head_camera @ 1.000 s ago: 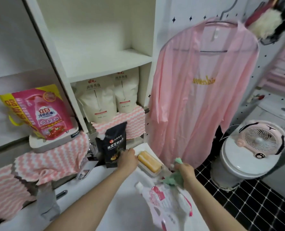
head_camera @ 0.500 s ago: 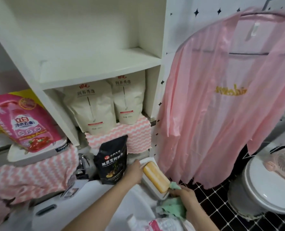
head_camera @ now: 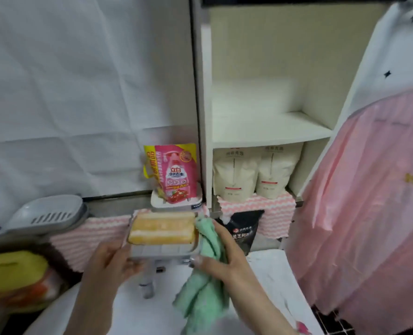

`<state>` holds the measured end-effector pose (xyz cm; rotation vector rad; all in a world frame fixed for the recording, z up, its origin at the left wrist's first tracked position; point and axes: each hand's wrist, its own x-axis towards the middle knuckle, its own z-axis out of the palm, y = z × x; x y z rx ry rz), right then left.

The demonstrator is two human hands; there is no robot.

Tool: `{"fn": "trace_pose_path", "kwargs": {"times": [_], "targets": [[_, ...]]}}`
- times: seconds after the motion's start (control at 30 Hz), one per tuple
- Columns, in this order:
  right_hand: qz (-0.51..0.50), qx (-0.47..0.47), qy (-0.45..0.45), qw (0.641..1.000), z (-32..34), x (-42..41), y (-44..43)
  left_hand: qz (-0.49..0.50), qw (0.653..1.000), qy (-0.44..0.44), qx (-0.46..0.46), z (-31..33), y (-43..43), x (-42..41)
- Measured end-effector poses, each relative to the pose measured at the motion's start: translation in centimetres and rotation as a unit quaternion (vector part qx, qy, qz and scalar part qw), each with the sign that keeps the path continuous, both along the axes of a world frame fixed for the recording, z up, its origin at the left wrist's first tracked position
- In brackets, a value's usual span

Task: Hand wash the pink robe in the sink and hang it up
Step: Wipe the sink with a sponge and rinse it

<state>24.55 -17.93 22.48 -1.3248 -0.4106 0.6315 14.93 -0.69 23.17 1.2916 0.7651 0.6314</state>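
**Soap dish held over the sink, robe hanging at the right**

Both hands hold a grey soap dish (head_camera: 160,250) up above the white sink (head_camera: 137,308). A yellow soap bar (head_camera: 163,228) lies lengthwise in the dish. The left hand (head_camera: 108,264) grips the dish at its near left corner, thumb on the front edge and fingers (head_camera: 128,267) curled under it. The right hand (head_camera: 222,255) closes on the dish's right end, and a green cloth (head_camera: 205,281) is pinched between its fingers (head_camera: 195,261) and the dish wall; the rest of the cloth hangs down over the sink.

The pink robe (head_camera: 360,213) hangs at the right edge of the view, beside the white shelf (head_camera: 268,131). It is well apart from both hands and touches neither; the right wrist is the nearest part to it. Its top runs out of frame, so what it hangs from cannot be seen.

Behind the dish stands a pink refill pouch (head_camera: 174,172). Two cream bags (head_camera: 256,172) sit under the shelf, on a pink-and-white striped towel (head_camera: 273,209). A black pouch (head_camera: 244,230) stands just behind the right hand. A second, empty grey dish (head_camera: 45,213) sits on the ledge at the left.
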Motion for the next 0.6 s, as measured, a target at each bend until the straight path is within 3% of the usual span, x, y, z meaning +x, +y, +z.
{"fn": "trace_pose_path", "kwargs": {"times": [0.13, 0.27, 0.37, 0.5, 0.57, 0.6], "targets": [[0.000, -0.045, -0.094, 0.995, 0.6, 0.5, 9.1, 0.050, 0.998, 0.016, 0.036, 0.2, 6.3, -0.9], [-0.017, -0.166, -0.217, 0.962, 0.4, 2.4, 16.4, 0.083, 0.995, 0.058, 0.018, -0.8, 11.5, 0.8], [-0.018, -0.293, -0.316, 0.902, 0.0, 4.0, 19.5, 0.070, 0.989, 0.122, 0.040, -2.0, 13.9, 1.8], [-0.019, -0.431, -0.446, 0.784, -0.3, 3.9, 20.0, 0.072, 0.984, 0.137, 0.092, -2.0, 14.2, 2.5], [-0.018, -0.445, -0.476, 0.759, -0.2, 3.1, 19.6, 0.084, 0.981, 0.136, 0.108, -2.0, 14.0, 2.7], [-0.017, -0.435, -0.478, 0.763, 0.2, 2.6, 19.1, 0.093, 0.978, 0.135, 0.127, -1.9, 13.6, 2.6]]}}
